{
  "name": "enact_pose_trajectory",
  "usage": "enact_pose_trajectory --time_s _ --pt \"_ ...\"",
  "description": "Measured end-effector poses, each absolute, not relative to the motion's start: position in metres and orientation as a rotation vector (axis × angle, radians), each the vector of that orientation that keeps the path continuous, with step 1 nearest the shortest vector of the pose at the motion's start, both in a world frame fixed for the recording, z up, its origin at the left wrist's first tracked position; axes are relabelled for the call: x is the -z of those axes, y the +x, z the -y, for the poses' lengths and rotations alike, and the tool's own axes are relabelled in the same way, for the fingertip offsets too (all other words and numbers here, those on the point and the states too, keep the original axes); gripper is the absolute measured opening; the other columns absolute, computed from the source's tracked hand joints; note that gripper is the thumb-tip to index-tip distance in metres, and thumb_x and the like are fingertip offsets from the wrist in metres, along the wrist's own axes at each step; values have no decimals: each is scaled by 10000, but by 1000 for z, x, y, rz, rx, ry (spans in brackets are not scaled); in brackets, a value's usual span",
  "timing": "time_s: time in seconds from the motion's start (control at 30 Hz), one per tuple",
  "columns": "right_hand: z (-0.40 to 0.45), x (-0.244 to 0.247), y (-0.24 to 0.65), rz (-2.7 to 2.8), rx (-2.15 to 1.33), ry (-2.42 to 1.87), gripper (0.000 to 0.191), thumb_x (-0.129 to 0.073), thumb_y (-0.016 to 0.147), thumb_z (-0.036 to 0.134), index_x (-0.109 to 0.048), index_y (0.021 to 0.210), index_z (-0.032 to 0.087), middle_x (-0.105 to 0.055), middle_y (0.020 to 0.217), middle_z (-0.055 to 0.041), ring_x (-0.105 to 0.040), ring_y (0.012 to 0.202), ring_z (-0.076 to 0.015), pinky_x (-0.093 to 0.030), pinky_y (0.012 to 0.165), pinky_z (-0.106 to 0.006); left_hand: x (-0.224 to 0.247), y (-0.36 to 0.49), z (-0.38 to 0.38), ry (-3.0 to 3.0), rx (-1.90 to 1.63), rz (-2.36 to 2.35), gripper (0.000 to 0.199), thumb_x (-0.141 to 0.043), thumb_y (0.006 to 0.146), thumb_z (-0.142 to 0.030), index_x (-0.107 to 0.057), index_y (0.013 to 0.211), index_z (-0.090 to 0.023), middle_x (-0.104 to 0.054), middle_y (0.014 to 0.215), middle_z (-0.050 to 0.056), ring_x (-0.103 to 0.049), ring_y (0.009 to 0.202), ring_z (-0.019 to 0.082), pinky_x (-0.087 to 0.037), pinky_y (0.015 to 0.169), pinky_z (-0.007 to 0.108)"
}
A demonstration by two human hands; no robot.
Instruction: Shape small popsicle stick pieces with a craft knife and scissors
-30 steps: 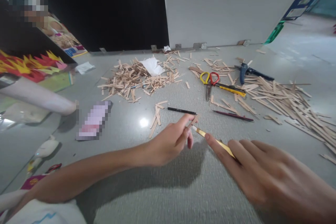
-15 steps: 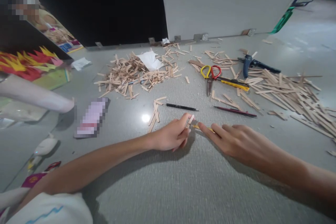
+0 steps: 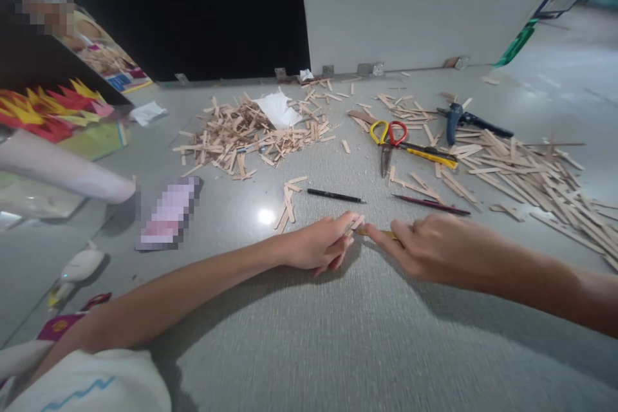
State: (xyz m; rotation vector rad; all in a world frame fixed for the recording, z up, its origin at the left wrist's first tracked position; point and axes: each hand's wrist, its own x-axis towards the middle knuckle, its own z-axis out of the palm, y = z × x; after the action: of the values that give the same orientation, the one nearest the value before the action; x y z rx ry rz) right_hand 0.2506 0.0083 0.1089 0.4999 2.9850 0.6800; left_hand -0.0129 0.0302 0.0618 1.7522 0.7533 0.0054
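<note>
Near the middle of the frame, a short wooden piece (image 3: 356,223) is being pinched between the thumb and forefinger of the left hand (image 3: 321,243), the other fingers being curled in beneath. Just beside it, a slim yellow tool (image 3: 383,234), apparently a craft knife, is being gripped by the closed right hand (image 3: 434,248), with the forefinger being laid along its top toward the wood. The tip is being hidden too much for contact with the wood to be told.

The step in hand is being judged as fine trimming. Good control is being given by that extended forefinger, and light, short strokes are being called for rather than force. Since the left fingertips are being kept very close to the tool, a slip could be costly; the edge is best being angled away from them. Steadier support would be being gained if the wood were being braced against the grey surface (image 3: 309,347) below. Near the hands, a black pen (image 3: 337,196) is being left lying above centre, and scissors (image 3: 386,149) are being left farther up, clear of both wrists.
</note>
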Motion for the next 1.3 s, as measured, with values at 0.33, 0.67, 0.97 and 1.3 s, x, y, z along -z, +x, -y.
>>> enact_pose_trajectory --time_s 0.33,0.67,0.97,1.3 --pt "13 -107 235 -2925 -884 590 411 -521 935 29 -709 1301 30 -575 594 7 -379 445 -126 -110 487 -356 -60 -13 -32 1798 -4 -686 295 -374 1093 -197 -367 1387 -170 -561 619 -95 -479 353 95 -349 395 177" --pt "-2 -119 233 -2843 -710 446 425 -626 909 23 -679 1329 69 -617 608 34 -400 444 -115 -116 489 -357 -60 -12 -32 1851 1 -679 312 -360 1099 -191 -367 1410 -172 -566 621 -88 -479 358 95 -361 405 174" --pt "24 -105 233 -2835 -765 635 467 -484 926 5 -645 1360 61 -636 721 -9 -428 505 -154 -192 493 -362 -59 -12 -30 1820 -59 -696 426 -369 1105 -148 -364 1529 -113 -563 616 -96 -480 355 74 -364 393 142" --pt "43 -99 245 -2938 -924 677 493 -388 938 -27 -680 1332 17 -715 863 -107 -577 712 -209 -421 595 -341 -55 -12 -29 1796 -102 -688 514 -411 1099 -149 -382 1611 -119 -587 624 -83 -516 364 73 -398 408 141"
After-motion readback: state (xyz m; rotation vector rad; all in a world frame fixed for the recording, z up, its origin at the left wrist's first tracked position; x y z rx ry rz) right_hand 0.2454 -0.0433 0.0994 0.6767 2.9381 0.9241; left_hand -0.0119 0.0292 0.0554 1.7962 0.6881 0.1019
